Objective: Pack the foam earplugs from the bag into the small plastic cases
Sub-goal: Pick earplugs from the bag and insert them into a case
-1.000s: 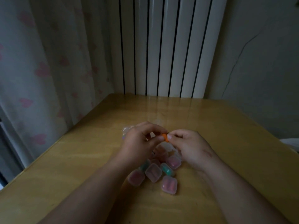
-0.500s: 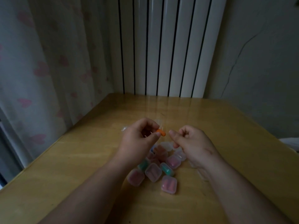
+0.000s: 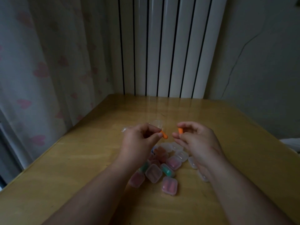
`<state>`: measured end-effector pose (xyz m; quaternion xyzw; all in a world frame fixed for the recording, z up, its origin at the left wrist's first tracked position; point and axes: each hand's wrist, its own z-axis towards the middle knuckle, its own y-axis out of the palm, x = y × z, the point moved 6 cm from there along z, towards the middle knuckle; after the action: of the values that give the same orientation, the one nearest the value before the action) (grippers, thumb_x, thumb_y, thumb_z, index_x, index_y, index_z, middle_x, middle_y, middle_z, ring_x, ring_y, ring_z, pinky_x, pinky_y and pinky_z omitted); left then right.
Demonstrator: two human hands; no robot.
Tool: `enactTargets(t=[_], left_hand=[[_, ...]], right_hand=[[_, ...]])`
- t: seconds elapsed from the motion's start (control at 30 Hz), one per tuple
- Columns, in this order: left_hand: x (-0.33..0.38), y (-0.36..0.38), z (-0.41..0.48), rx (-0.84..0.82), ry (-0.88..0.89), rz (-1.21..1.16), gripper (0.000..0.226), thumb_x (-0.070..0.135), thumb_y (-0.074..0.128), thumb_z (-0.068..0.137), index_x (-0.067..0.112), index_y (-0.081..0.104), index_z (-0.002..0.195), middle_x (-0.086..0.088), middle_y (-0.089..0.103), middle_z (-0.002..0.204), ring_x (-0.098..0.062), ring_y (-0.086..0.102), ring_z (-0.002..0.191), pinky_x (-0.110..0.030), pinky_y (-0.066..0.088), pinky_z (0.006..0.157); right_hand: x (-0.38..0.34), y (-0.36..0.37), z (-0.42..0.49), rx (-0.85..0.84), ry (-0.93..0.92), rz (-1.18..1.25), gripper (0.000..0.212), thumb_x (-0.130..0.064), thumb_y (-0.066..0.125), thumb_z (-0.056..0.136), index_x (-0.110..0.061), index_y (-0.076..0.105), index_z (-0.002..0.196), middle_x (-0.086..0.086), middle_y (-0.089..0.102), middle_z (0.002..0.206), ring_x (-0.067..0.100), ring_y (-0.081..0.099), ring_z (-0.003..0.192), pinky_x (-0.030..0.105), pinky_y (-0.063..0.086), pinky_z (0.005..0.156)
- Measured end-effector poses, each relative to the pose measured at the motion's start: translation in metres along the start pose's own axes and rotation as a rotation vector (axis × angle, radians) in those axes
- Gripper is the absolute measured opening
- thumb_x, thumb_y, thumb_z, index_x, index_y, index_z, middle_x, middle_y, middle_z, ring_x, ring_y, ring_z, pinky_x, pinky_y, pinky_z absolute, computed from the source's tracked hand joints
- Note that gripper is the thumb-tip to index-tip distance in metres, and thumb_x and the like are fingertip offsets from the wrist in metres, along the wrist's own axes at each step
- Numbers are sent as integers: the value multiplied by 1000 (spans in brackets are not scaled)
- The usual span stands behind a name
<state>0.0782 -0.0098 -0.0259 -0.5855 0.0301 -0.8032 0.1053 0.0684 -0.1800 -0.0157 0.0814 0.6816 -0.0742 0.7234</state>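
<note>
- Above the heap of small cases (image 3: 164, 166), I have the left hand (image 3: 139, 140) pinching one orange earplug (image 3: 164, 135) and the right hand (image 3: 199, 140) pinching a second earplug (image 3: 180, 131). They are held apart, I judge, ready for one case.
- The clear bag (image 3: 156, 123) lies on the table (image 3: 81, 168) behind the left hand; I cannot see what is in it.
- Several cases hold pink or green plugs. The clear cases (image 3: 182, 155) by my right wrist look empty.

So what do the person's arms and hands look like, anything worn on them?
The left hand and right hand are bare: no gloves, rings or watch show. The left forearm and right forearm are bare too, with no sleeve in view.
</note>
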Motion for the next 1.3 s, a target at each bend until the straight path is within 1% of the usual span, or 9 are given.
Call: enactTargets(t=[0.1,0.33,0.47,0.77,0.9,1.0,1.1,1.2,1.3], left_hand=[[0,1,0,-6,-1,6,18,12,77,83,27,70,77,12,74,76,-5,71,77,-21,58,68],[-1,2,-1,-25,-6,40,9,15,77,82,23,74,82,3,75,83,-10,71,81,-26,59,73],[-1,3,-1,-19,-8,54,5,16,77,82,20,76,83,2,74,82,-13,70,80,-29,59,71],[0,6,-3,-12,-37,17,5,14,76,84,18,74,83,-2,74,80,-19,70,75,-23,55,60],[1,6,-3,-13,-28,12,8,12,75,84,19,74,81,-2,74,80,-17,70,75,-25,56,62],[0,6,-2,-24,-21,-1,16,7,73,85,22,73,82,0,74,84,-15,70,81,-19,56,66],[-2,4,-2,-16,-36,3,18,9,70,88,27,73,87,2,72,93,-11,69,85,-25,59,71],[-1,2,-2,-5,-49,-7,13,12,69,90,24,73,88,1,71,92,-13,68,84,-29,59,69],[0,0,-2,3,-53,-7,12,13,68,90,24,73,88,3,71,90,-9,67,82,-19,56,62]], right_hand=[[-2,-1,-1,-2,-19,19,30,12,62,84,-14,61,98,7,71,92,16,72,83,25,59,75],[3,7,-3,-85,-15,-26,14,3,69,83,-10,71,89,10,75,87,22,73,88,30,59,80],[4,10,-4,-117,-10,-35,13,2,66,86,-10,70,87,9,73,85,19,72,84,30,60,78],[4,15,-6,-211,31,-39,13,1,64,86,-11,69,91,5,71,80,14,67,75,34,57,80],[6,17,-7,-253,31,-95,13,-5,67,87,-14,65,96,4,72,73,12,66,68,31,57,70],[8,9,-2,-177,45,-85,10,-4,67,88,-13,65,93,6,70,71,16,65,68,28,55,61],[13,-4,11,-52,1,-272,10,-8,65,89,-15,62,96,11,69,83,19,67,71,32,57,66],[15,-11,21,16,-125,-632,22,-17,67,88,-19,66,111,5,71,96,21,68,90,32,53,83],[17,-13,21,21,-157,-881,18,-19,65,89,-20,73,105,2,72,105,22,65,101,28,50,87]])
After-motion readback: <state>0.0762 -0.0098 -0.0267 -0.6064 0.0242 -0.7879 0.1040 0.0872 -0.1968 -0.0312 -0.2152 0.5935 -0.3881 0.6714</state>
